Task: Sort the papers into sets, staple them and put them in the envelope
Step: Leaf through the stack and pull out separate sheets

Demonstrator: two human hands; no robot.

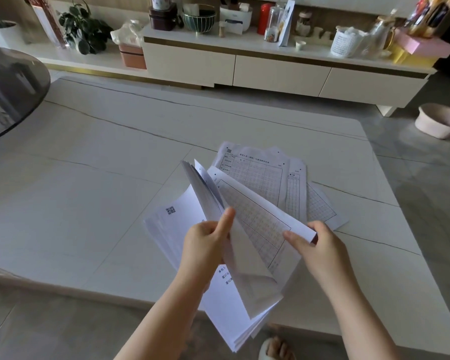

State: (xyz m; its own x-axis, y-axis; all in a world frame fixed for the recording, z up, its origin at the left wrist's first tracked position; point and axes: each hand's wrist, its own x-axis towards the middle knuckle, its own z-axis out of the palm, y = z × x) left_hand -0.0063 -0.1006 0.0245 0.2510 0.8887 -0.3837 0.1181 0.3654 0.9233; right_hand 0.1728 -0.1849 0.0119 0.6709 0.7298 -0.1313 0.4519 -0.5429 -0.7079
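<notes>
- Head view: a thick stack of white printed paper sheets point(234, 294) was held above the near edge of a white marble-look tabletop with thin grey veins point(115, 157).
- The left hand point(205, 245) was seen gripping the stack, fingers curled round its left side, thumb raised against the fanned sheets.
- The right hand point(315, 242) was seen pinching the far corner of a single white sheet printed with a ruled grid form point(260, 216), thumb on top, fingers curled beneath; the sheet was partly peeled away from the stack.
- A loose fan of white grid-printed sheets point(276, 178) was noted lying flat on the tabletop, just beyond both hands and overlapping one another.
- No stapler and no envelope could be made out.
- Step judged: the sorting, early in the task; nothing appeared stapled.
- Next move judged: the pinched sheet would need to be drawn free of the stack and laid on the matching pile; the grip on the stack would need to be kept firm so the other sheets do not slide out.
</notes>
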